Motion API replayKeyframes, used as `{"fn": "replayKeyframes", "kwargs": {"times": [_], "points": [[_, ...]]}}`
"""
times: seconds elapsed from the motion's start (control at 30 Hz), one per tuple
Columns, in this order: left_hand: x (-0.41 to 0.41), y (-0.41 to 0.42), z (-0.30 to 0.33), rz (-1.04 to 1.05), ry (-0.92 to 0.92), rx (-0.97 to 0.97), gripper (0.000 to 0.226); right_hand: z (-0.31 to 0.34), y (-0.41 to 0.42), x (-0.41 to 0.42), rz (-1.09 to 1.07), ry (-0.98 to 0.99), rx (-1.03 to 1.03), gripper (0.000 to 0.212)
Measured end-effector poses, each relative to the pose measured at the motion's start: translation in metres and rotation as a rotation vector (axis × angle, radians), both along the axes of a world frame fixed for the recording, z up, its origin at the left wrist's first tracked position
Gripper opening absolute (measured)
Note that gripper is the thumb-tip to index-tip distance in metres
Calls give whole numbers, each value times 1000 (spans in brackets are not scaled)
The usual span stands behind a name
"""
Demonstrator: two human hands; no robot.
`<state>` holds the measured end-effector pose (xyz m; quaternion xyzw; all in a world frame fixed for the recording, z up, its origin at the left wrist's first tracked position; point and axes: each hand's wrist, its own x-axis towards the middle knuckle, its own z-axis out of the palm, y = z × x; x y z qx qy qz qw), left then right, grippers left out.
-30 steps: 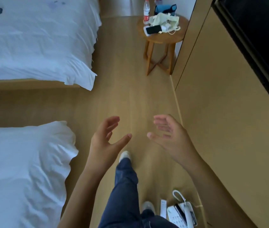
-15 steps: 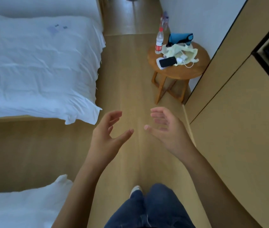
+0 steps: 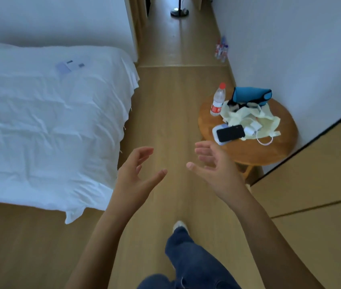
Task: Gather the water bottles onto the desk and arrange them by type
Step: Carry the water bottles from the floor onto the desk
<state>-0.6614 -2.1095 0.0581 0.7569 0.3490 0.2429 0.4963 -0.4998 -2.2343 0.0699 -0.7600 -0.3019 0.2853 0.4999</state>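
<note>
A clear water bottle (image 3: 218,99) with a red cap and red label stands upright at the left edge of a round wooden side table (image 3: 273,149). Farther off, several small bottles (image 3: 221,49) stand on the floor against the right wall. My left hand (image 3: 136,174) and my right hand (image 3: 213,165) hover side by side over the floor, palms facing each other, fingers relaxed, holding nothing. The right hand is just short of the table's near edge. No desk is in view.
A bed with white sheets (image 3: 46,122) fills the left. On the table lie a black phone (image 3: 230,132), a cream cloth bag (image 3: 248,117) and a blue pouch (image 3: 250,95). A wooden cabinet (image 3: 315,184) lines the right. A lamp base (image 3: 179,12) stands far down the aisle.
I have walked forward along the aisle, so the side table and its bottle are much closer. The near bed has dropped out of view. Both hands stay empty in the same pose.
</note>
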Motion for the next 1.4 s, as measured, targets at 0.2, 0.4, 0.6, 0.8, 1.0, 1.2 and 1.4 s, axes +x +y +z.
{"fn": "replayKeyframes", "kwargs": {"times": [0.2, 0.4, 0.6, 0.8, 1.0, 1.2, 1.4], "points": [[115, 105, 18, -5, -3, 25, 47, 19, 104, 116, -32, -6, 47, 42], [219, 207, 3, -81, 45, 28, 48, -2, 198, 211, -65, -3, 3, 43], [335, 346, -14, -121, 44, 16, 48, -9, 332, 326, -105, -35, 3, 46], [450, 472, -4, -215, 65, 34, 49, 4, 447, 433, -188, -73, -16, 47], [556, 571, -5, -253, 72, 20, 51, -4, 537, 533, -240, -27, -26, 45], [690, 677, -19, -270, 73, 8, 49, -22, 640, 662, -260, -16, -36, 45], [835, 777, -14, -285, 100, 8, 51, -16, 747, 807, -244, -12, -53, 46]]}}
